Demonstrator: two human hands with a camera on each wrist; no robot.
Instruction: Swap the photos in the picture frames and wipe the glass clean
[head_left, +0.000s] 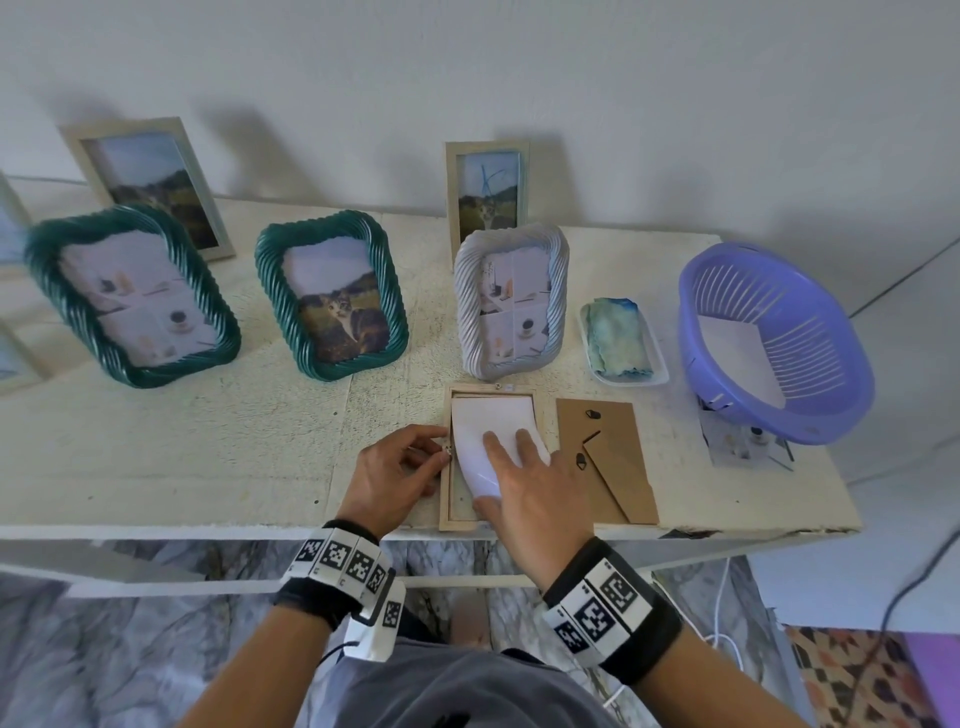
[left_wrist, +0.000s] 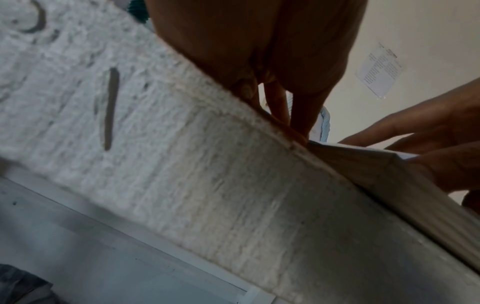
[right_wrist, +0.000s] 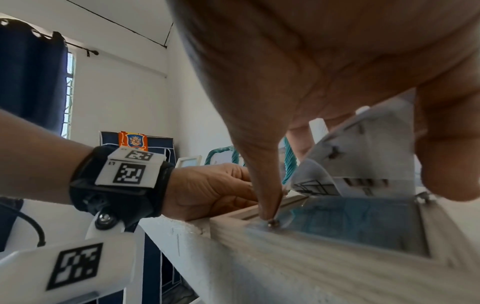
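While face-down wooden frame (head_left: 451, 499) lay open on bench (head_left: 208, 467), steadied at its edge w/ left hand (head_left: 395, 475) pinching; pressed photo (head_left: 491, 431) in w/ right hand (head_left: 530, 488), fingers flat, grasping nothing.

You have two green rope-edged frames (head_left: 132, 296) (head_left: 332, 296) and one white rope-edged frame (head_left: 511, 299). Two plain frames (head_left: 148, 182) (head_left: 487, 189) stand behind them, one open frame (head_left: 447, 499) lies flat, and there is one purple basket (head_left: 831, 410).
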